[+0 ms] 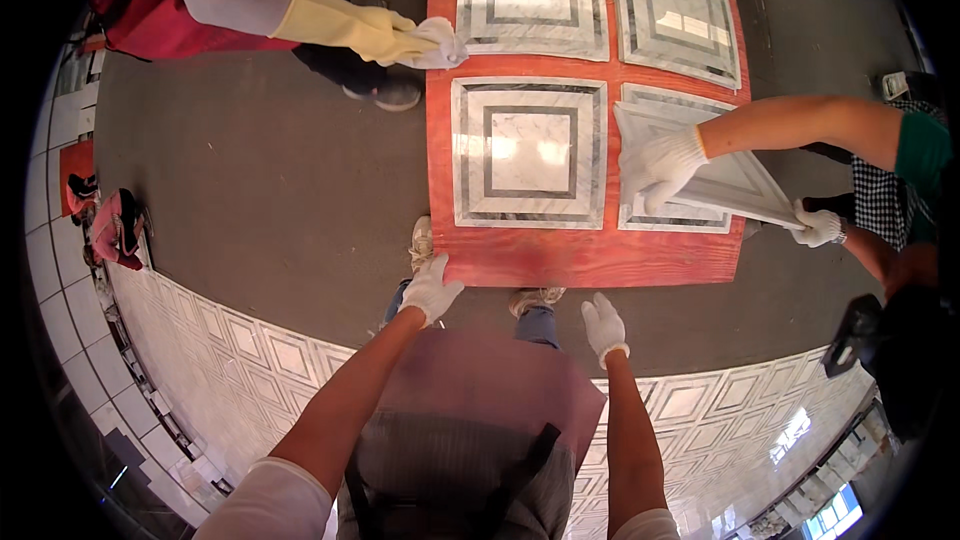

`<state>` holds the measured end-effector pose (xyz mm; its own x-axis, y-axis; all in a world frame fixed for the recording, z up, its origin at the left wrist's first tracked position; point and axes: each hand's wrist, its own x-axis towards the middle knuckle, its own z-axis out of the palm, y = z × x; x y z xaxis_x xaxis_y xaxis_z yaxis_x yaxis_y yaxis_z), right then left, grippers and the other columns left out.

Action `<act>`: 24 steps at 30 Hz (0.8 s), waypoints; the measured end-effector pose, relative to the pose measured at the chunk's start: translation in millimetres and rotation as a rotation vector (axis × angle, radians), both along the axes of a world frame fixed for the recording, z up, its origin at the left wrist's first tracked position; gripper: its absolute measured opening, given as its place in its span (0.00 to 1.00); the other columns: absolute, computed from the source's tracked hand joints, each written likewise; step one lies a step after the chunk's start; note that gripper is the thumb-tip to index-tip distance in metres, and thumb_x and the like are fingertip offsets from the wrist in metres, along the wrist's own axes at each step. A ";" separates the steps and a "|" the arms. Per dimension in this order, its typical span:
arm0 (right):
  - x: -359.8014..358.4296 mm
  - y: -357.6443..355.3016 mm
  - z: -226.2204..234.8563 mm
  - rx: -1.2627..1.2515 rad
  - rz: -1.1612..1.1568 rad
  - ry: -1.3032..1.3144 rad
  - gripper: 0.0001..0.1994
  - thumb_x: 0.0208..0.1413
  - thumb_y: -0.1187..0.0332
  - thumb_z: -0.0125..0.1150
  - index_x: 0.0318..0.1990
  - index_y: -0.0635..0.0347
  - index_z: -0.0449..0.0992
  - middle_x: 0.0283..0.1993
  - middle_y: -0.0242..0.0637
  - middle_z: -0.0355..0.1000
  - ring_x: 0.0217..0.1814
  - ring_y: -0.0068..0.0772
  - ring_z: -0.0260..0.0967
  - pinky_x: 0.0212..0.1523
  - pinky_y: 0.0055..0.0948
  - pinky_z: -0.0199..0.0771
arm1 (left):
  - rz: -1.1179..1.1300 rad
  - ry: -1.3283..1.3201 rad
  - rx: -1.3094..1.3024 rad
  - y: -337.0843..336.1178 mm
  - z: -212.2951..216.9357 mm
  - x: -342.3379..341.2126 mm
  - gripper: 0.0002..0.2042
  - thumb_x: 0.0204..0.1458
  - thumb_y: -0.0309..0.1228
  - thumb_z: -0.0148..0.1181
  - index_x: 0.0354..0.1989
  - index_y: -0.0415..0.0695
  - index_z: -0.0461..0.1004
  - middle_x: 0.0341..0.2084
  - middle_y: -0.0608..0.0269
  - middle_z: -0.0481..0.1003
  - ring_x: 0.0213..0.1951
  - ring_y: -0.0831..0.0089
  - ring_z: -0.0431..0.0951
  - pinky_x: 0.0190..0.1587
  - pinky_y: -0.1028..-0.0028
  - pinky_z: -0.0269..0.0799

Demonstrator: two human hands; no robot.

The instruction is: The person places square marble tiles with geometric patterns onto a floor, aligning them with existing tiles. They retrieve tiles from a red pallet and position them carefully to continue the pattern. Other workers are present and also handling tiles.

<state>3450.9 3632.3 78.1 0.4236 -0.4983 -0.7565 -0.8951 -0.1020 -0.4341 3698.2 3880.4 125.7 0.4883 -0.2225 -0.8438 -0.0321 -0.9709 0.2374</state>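
Observation:
Both of my hands wear white knit gloves. My left hand [430, 292] is by the near left corner of a red wooden board [590, 258], its thumb apart from the fingers; whether it touches the board I cannot tell. My right hand [604, 328] hovers beyond the board's near edge with fingers stretched out and nothing in it. Square marble tiles with grey frame inlays lie on the board, the nearest being the left tile [530, 152]. To its right, a co-worker's gloved hands [665, 168] hold a tilted tile [745, 185] above another tile [680, 218].
At the far left a co-worker's yellow glove [350, 28] holds a white cloth [437, 44] at the board's edge. Patterned tiles [690, 405] cover the floor on my side, bordering grey flooring [270, 160]. A pink and dark bundle [118, 230] lies left.

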 end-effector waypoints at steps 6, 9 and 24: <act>26.4 -9.0 -115.5 -0.066 -0.016 0.078 0.35 0.56 0.47 0.51 0.62 0.66 0.60 0.61 0.59 0.61 0.64 0.57 0.58 0.62 0.41 0.59 | 0.028 0.000 -0.007 0.3 -116.1 36.4 0.38 0.50 0.47 0.54 0.67 0.42 0.51 0.66 0.45 0.52 0.66 0.54 0.53 0.64 0.63 0.55; 46.2 -22.1 -163.8 -0.093 -0.001 0.065 0.38 0.56 0.46 0.53 0.63 0.69 0.58 0.64 0.59 0.57 0.68 0.55 0.52 0.65 0.41 0.54 | 0.091 0.038 0.002 2.1 -164.2 42.3 0.38 0.49 0.47 0.54 0.67 0.42 0.50 0.66 0.44 0.52 0.66 0.53 0.53 0.64 0.63 0.54; 110.6 -60.5 -278.3 -0.345 -0.131 0.253 0.41 0.47 0.44 0.61 0.63 0.63 0.58 0.61 0.61 0.58 0.62 0.56 0.59 0.61 0.42 0.60 | 0.600 -0.332 -0.051 -23.4 -304.3 19.5 0.35 0.46 0.41 0.60 0.61 0.39 0.56 0.56 0.42 0.61 0.57 0.48 0.63 0.58 0.59 0.61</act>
<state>3561.5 3571.8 -200.3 0.1632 -0.7769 -0.6081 -0.9837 -0.0811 -0.1604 3717.6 3857.1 -178.6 0.7707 0.1318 -0.6234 0.4287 -0.8311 0.3543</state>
